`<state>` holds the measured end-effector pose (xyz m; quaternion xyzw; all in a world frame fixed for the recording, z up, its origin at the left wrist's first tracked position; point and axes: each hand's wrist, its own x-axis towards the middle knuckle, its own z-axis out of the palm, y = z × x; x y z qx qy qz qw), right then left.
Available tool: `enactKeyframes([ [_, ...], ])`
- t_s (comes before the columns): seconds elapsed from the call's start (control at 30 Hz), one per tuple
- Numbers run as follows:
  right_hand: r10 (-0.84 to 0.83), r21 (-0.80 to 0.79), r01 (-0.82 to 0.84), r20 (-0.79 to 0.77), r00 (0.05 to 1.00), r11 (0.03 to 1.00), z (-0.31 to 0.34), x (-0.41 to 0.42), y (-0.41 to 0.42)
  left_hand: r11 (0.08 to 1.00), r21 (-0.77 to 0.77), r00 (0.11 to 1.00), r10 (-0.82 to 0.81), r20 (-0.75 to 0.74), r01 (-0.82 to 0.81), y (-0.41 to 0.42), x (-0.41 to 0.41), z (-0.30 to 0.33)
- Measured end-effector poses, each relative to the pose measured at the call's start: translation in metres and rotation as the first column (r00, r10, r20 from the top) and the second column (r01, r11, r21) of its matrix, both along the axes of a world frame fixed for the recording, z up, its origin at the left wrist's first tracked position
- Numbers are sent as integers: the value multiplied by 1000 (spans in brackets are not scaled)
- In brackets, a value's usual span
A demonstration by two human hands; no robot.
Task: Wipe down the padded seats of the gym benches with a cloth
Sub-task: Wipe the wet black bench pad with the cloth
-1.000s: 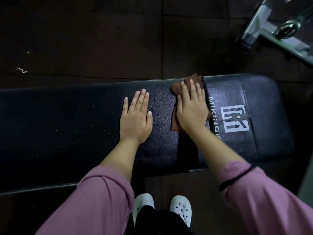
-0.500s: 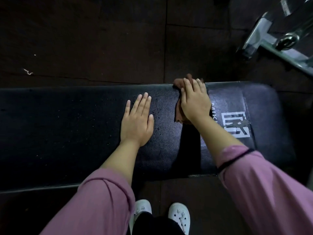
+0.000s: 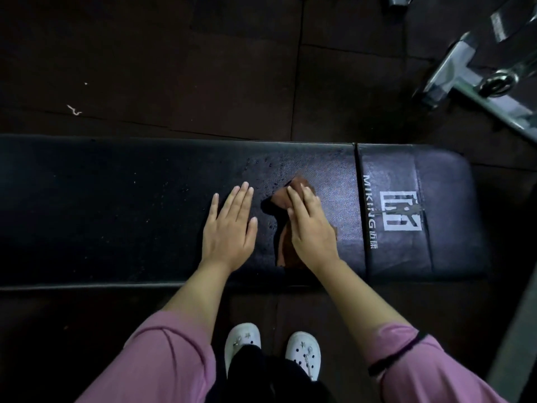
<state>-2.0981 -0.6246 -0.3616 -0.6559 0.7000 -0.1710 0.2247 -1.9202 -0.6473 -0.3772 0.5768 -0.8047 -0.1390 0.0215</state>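
Observation:
A long black padded bench seat point(image 3: 116, 210) runs across the view, with a white logo on its right end pad point(image 3: 436, 210). Water droplets speckle the padding near its middle. My left hand point(image 3: 229, 228) lies flat and open on the seat, holding nothing. Just to its right, my right hand point(image 3: 312, 228) presses flat on a brown cloth point(image 3: 286, 251), which sticks out past the fingertips and beside the wrist. Most of the cloth is hidden under that hand.
Dark rubber floor tiles point(image 3: 203, 68) surround the bench. A metal machine frame point(image 3: 476, 80) stands at the upper right. My white shoes point(image 3: 273, 347) are on the floor by the bench's near edge. A grey edge point(image 3: 517, 344) shows at the lower right.
My right hand has dragged the cloth from the seat's far edge back toward me and slightly left. My left hand has stayed flat in place.

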Motion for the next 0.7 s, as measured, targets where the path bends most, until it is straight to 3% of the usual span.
enactKeyframes([
  [0.17,124,39,-119,-190,974,992,-19,4,16,999,21,997,46,56,-48,24,33,0],
  [0.33,73,24,-69,-289,955,997,-31,10,10,998,25,995,56,88,-59,33,57,-9],
  [0.53,6,-37,-18,-298,955,999,-34,46,-5,999,13,997,34,69,-35,35,69,-20],
  [0.7,226,-139,-272,-281,933,952,-40,79,30,999,-18,998,30,62,-29,36,69,-23],
])
